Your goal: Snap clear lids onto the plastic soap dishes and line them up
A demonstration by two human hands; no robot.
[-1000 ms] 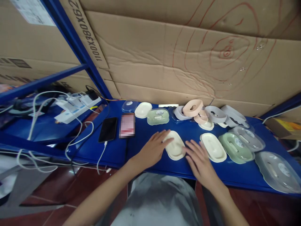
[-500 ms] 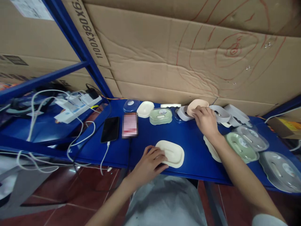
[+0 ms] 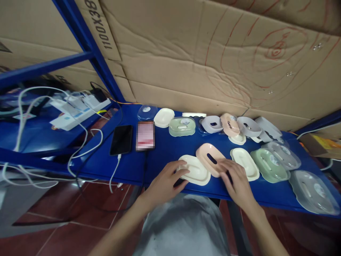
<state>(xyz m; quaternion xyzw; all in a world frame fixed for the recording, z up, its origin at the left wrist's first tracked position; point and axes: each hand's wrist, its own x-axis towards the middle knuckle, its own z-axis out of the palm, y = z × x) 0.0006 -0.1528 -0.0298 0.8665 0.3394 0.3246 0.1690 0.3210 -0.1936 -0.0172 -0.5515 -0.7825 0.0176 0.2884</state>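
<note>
My left hand (image 3: pixel 170 176) is closed on the left end of a cream oval tray (image 3: pixel 198 172), fingers on its rim and thumb at the near edge. With bent fingers, my right hand (image 3: pixel 236 177) grips the right end of a peach oval soap dish (image 3: pixel 207 152) that has a dark slot in its middle. The peach dish is tilted, and its left side overlaps the cream tray's right end. Just right of my right hand's fingers lies another cream oval tray (image 3: pixel 246 164). Parts of both held pieces are hidden under my fingers.
Lidded green dishes (image 3: pixel 182 127) and a lidded grey dish (image 3: pixel 314 192) stand on the blue table (image 3: pixel 162 147). Grey slotted pieces (image 3: pixel 249 127) line the cardboard wall (image 3: pixel 170 64). At left are a phone (image 3: pixel 121 140), white cables and a power strip (image 3: pixel 80 114).
My right hand has brought the peach dish from the back row toward me, to the cream tray. My left hand stays at the tray's left end. The view has shifted slightly.
</note>
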